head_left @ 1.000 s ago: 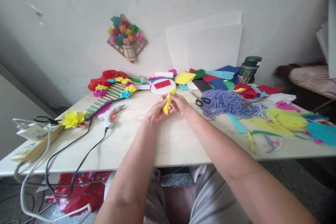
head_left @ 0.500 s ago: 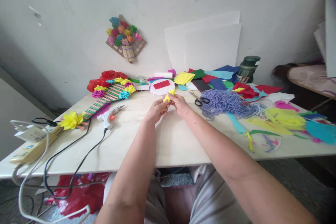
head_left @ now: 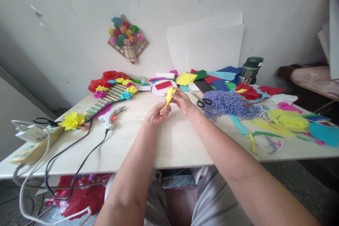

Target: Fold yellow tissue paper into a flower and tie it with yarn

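Observation:
A piece of yellow crepe paper [head_left: 169,97], folded and narrow, is held in the air above the table. My left hand [head_left: 158,113] pinches its lower end. My right hand [head_left: 183,101] grips its upper right side with thumb and fingers. Just behind the hands lies a white oval card [head_left: 155,92] with a red rectangle [head_left: 163,85] on it. A pair of black-handled scissors [head_left: 203,102] rests right of my right hand, beside a heap of purple yarn [head_left: 230,103].
On the left are a glue gun [head_left: 108,118], a flower-decorated striped craft [head_left: 106,97] and a power strip [head_left: 34,148] with cables. Coloured paper sheets [head_left: 219,76] and a dark green bottle [head_left: 251,70] stand at the back right. Paper scraps [head_left: 288,122] cover the right side.
The yellow crepe paper now shows more of its length and stands more upright between my hands. My left hand has shifted slightly down and its fingers have curled more.

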Demonstrator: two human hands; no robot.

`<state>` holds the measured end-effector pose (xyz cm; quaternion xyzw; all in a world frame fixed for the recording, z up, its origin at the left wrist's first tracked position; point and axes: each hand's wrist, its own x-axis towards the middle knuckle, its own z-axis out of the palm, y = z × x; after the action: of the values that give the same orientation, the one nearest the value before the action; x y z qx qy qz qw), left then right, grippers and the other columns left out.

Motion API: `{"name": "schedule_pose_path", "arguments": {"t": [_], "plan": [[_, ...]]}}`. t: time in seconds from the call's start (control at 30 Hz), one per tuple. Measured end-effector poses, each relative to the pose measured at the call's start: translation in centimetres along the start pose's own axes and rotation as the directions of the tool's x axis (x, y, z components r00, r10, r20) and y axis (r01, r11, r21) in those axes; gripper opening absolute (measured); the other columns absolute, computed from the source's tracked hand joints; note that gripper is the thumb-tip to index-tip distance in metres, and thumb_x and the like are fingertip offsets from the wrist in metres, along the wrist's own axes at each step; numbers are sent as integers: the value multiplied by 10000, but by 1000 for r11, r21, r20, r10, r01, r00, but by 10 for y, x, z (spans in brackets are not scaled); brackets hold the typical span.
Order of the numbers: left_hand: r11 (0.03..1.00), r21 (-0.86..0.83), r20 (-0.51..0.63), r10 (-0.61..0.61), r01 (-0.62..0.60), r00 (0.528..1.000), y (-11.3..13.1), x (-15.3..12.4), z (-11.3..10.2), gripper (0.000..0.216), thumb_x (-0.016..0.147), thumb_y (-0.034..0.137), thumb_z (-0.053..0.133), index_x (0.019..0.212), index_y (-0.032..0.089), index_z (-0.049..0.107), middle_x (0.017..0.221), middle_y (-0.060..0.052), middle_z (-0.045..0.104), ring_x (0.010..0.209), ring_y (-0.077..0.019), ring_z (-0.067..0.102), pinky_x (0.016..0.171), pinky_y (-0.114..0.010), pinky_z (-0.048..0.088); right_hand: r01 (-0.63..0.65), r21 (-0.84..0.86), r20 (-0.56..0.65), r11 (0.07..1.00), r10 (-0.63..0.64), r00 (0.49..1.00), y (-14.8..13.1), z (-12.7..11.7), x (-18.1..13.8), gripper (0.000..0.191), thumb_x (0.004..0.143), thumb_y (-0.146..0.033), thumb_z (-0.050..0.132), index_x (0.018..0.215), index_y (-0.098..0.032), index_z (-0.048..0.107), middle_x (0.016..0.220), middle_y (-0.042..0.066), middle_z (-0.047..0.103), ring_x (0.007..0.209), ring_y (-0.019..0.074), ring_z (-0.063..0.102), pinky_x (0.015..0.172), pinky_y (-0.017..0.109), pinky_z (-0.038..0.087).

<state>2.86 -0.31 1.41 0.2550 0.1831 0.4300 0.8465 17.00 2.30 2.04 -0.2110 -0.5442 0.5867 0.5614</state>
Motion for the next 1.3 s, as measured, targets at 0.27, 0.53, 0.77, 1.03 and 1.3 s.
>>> {"name": "schedule_pose_path", "arguments": {"t": [0.27,0.53,0.77,1.03,1.3], "plan": [[1000,1,-14,0,0,1000,-1,2,-2,170,870,170,366,848,106,522,591,13,384,393,0,327,311,-47,270,30,51,26,998,-32,999,4,-2,1,262,650,-345,655,848,-193,579,828,20,649,726,125,577,702,274,465],[1000,-16,54,-23,24,998,1,3,-6,203,883,155,322,885,90,515,580,14,379,387,-3,344,307,-56,273,23,55,76,998,-27,997,4,-6,3,265,654,-312,648,882,-212,558,899,20,651,750,135,574,697,277,458],[999,-16,58,-37,38,998,1,1,-4,207,877,147,332,933,75,518,570,15,378,385,-5,351,307,-58,275,26,93,112,995,-36,993,1,-11,4,291,632,-267,660,886,-231,522,883,9,656,751,141,578,696,288,456],[986,142,-83,97,-85,992,-1,5,-2,112,833,132,426,882,104,523,554,13,422,370,9,296,312,-55,212,-90,55,-151,994,97,984,6,-13,8,319,670,-443,598,867,-194,563,822,19,628,676,119,573,610,245,446],[773,529,24,398,-349,917,-6,12,-8,261,687,308,656,802,133,501,583,12,504,394,3,315,372,-120,247,-240,-164,-262,957,192,946,12,-7,6,381,590,-504,654,645,-136,572,645,12,557,502,74,471,491,223,389]]}}
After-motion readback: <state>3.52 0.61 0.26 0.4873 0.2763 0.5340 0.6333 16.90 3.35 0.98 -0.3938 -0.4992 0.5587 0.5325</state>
